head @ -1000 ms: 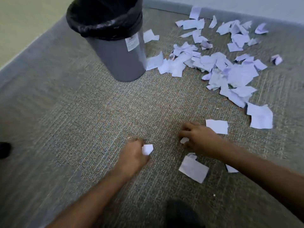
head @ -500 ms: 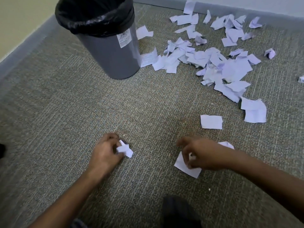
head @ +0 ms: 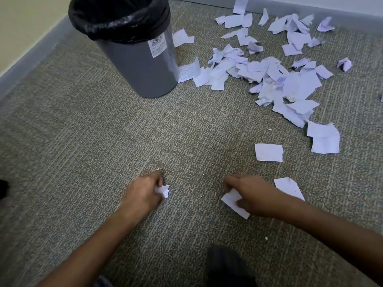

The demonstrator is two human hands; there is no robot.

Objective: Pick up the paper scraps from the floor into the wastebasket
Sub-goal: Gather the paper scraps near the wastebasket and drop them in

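Note:
My left hand (head: pixel 143 193) grips small white paper scraps (head: pixel 163 190) low over the carpet. My right hand (head: pixel 252 195) pinches a larger white scrap (head: pixel 233 200) lying on the carpet. Another scrap (head: pixel 289 187) lies just behind my right wrist. A rectangular scrap (head: pixel 269 152) and a bigger crumpled one (head: pixel 324 138) lie farther right. A large scatter of paper scraps (head: pixel 275 69) covers the carpet at the far right. The grey wastebasket (head: pixel 143 65) with a black liner stands upright at the far left-centre.
Grey-brown carpet (head: pixel 103 141) runs to a grey baseboard (head: pixel 31 59) along the left wall and the back wall. A dark shoe (head: pixel 228 266) sits at the bottom edge, and another dark shape (head: pixel 3 188) at the left edge.
My right hand moved from a small scrap near the rectangular piece back to the larger scrap and took hold of it. My left hand keeps its scraps.

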